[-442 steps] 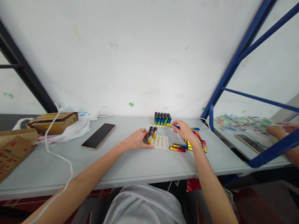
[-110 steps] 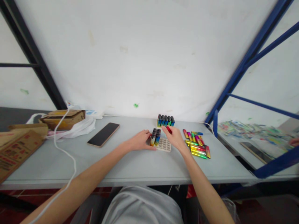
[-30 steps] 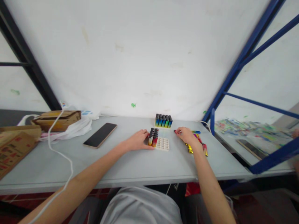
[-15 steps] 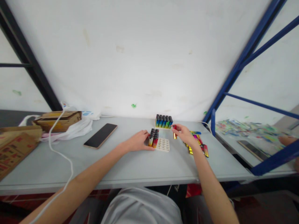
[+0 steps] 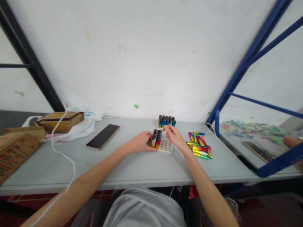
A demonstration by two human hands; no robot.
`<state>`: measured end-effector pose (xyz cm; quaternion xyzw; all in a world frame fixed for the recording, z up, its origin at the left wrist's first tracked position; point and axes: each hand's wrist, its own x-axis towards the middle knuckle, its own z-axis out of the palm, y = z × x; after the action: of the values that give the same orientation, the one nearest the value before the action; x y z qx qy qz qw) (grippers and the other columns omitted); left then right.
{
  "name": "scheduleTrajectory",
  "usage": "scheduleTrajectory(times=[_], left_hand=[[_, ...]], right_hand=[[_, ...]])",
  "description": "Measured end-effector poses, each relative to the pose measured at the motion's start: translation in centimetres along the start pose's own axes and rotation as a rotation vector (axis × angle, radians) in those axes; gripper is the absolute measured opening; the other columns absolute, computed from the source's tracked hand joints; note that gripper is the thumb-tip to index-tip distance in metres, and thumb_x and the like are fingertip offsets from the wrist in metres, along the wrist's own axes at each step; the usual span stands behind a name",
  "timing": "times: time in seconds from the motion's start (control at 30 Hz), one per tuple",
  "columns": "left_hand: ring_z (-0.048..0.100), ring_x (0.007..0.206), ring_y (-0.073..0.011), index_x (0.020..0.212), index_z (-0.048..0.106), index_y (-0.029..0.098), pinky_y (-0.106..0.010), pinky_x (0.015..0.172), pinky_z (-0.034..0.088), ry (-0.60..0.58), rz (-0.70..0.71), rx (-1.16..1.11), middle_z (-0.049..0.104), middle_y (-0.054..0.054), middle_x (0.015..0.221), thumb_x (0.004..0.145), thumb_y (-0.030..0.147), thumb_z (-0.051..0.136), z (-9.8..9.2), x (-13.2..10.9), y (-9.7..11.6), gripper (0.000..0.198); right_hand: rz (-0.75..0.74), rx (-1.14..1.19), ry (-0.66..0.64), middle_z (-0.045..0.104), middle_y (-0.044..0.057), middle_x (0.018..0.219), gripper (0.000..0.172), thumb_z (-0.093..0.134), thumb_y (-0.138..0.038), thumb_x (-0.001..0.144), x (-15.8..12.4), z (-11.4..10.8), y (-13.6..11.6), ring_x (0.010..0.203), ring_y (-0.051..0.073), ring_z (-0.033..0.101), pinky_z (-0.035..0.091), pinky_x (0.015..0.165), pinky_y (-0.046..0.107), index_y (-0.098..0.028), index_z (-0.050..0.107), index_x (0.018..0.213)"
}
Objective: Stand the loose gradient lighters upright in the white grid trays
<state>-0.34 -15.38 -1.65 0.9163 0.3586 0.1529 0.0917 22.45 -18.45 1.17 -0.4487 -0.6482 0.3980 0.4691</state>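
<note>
My left hand [image 5: 141, 142] curls round the left end of a white tray [image 5: 167, 147] with round holes, its thumb along the front edge. Two rows of upright lighters [image 5: 155, 142], orange-red with black tops, stand in the tray's left part; holes to the right show bare. Over the back of the tray is my right hand [image 5: 174, 136], thumb and fingers pinched on a red lighter [image 5: 168, 126] that they mostly hide. Behind it, a block of blue-green lighters [image 5: 167, 123] stands upright in rows.
Loose shiny lighters [image 5: 200, 149] lie in a pile on the right of the grey table [image 5: 142, 170]. A dark phone [image 5: 103, 136] rests at the left. Cardboard boxes [image 5: 60, 121], a white plastic bag [image 5: 82, 129] and a white cable [image 5: 71, 160] are farther left. A blue metal frame [image 5: 236, 78] rises at right.
My right hand has moved left with the red lighter, from beside the loose pile to over the tray. My left hand stays at the tray's left end.
</note>
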Motion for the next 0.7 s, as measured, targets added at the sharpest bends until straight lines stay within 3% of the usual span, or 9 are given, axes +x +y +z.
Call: scheduleTrajectory(times=[0.13,0.3,0.47,0.7], left_hand=[[0.063,0.099,-0.0318,0.101,0.068,0.017,-0.041,0.09,0.051,0.009,-0.001,-0.021,0.065,-0.012,0.103,0.078,0.079,0.07,-0.18,-0.01,0.15,0.066],[0.063,0.099,-0.0322,0.104,0.068,0.017,-0.042,0.091,0.051,0.008,-0.005,-0.043,0.066,-0.012,0.105,0.077,0.081,0.068,-0.27,-0.07,0.2,0.07],[0.063,0.103,-0.0324,0.105,0.067,0.017,-0.041,0.093,0.051,-0.001,-0.003,-0.03,0.065,-0.013,0.107,0.079,0.08,0.069,-0.3,-0.14,0.23,0.068],[0.063,0.101,-0.0323,0.103,0.068,0.017,-0.043,0.094,0.051,0.005,-0.004,-0.035,0.066,-0.013,0.106,0.079,0.077,0.071,-0.33,-0.07,0.24,0.065]], right_hand=[[-0.041,-0.133,0.176,0.039,-0.004,0.056,0.06,0.05,-0.079,0.09,0.1,0.27,0.41,0.053,0.013,0.035,0.027,0.05,0.027,-0.023,0.049,0.067],[-0.047,-0.305,0.306,0.038,-0.003,0.052,0.052,0.052,-0.064,0.087,-0.01,0.1,0.28,0.056,0.013,0.036,0.026,0.054,0.029,-0.023,0.042,0.055],[-0.089,-0.35,0.307,0.043,-0.001,0.053,0.043,0.048,-0.053,0.087,0.1,0.11,0.6,0.056,0.014,0.039,0.028,0.055,0.029,-0.024,0.043,0.055],[-0.101,-0.356,0.284,0.054,0.0,0.063,0.049,0.047,-0.067,0.097,0.19,-0.32,0.96,0.062,0.017,0.049,0.039,0.057,0.028,-0.024,0.05,0.073]])
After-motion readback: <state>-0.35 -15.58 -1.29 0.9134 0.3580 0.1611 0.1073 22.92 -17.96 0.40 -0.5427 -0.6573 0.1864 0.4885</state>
